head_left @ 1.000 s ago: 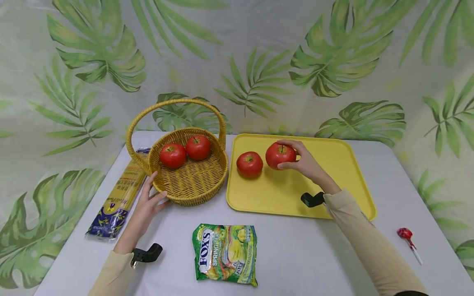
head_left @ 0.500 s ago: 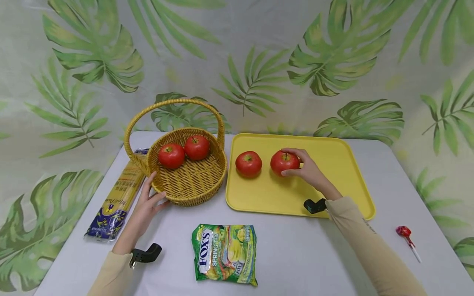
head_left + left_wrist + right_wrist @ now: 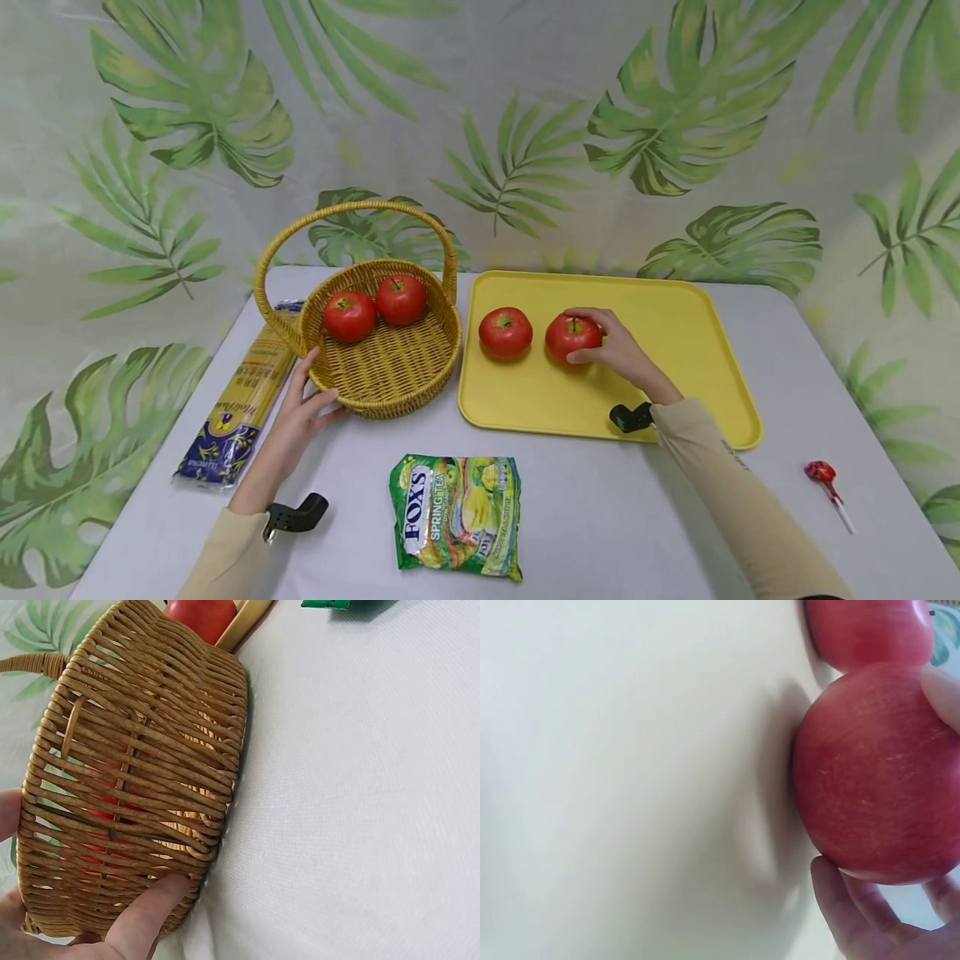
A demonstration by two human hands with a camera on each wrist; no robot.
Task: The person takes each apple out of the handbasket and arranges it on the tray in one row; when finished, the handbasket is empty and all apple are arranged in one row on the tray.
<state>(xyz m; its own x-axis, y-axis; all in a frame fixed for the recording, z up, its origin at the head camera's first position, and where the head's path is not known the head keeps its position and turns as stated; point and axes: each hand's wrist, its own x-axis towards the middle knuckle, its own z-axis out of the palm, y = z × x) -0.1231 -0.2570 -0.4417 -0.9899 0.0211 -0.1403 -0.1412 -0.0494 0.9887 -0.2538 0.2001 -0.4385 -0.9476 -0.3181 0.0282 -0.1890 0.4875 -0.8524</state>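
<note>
My right hand (image 3: 617, 348) grips a red apple (image 3: 567, 337) from its right side, thumb in front and fingers behind. In the right wrist view this apple (image 3: 881, 776) sits right at the tray surface, its shadow beside it. Another apple (image 3: 506, 333) lies to its left on the yellow tray (image 3: 660, 312). My left hand (image 3: 300, 412) holds the near left side of a wicker basket (image 3: 390, 367), fingers at the rim. In the left wrist view the thumb presses the woven wall (image 3: 135, 787). Two apples (image 3: 349, 316) lie inside the basket.
A pack of spaghetti (image 3: 243, 392) lies left of the basket, partly behind its handle (image 3: 360, 205). A green candy bag (image 3: 457, 515) lies at the front middle. At the far right is a red lollipop (image 3: 823, 477). A leaf-print cloth (image 3: 525, 50) hangs behind the table.
My right hand has lowered its apple toward the tray, slightly nearer to me. My left hand and the basket have stayed in place.
</note>
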